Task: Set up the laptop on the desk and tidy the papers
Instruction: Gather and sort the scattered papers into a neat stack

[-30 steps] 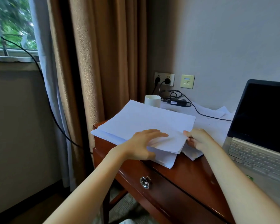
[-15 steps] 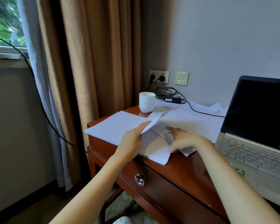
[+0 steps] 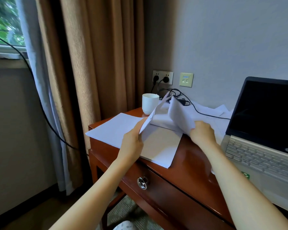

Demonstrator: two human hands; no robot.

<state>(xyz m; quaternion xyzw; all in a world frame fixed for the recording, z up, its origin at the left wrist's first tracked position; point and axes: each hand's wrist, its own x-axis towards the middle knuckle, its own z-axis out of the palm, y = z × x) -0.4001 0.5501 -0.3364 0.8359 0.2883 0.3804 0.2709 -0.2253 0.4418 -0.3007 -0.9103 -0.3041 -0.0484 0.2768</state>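
A stack of white papers (image 3: 116,128) lies on the left corner of the wooden desk (image 3: 188,156). My left hand (image 3: 133,143) pinches one sheet (image 3: 152,116) by its near edge and holds it tilted up on edge. My right hand (image 3: 202,133) grips another sheet (image 3: 179,113) that curls upward beside it. More loose papers (image 3: 208,110) lie spread toward the wall. The silver laptop (image 3: 263,130) stands open at the right with a dark screen.
A white cup (image 3: 149,103) stands at the desk's back left, just behind the raised sheets. A black power adapter and cable (image 3: 198,112) run over the papers from the wall sockets (image 3: 163,78). Brown curtains (image 3: 96,63) hang at the left. A drawer knob (image 3: 142,183) faces me.
Both hands have lifted sheets off the pile: the left one now holds a sheet up on edge and the right one has raised a curling sheet. The view shifted a little.
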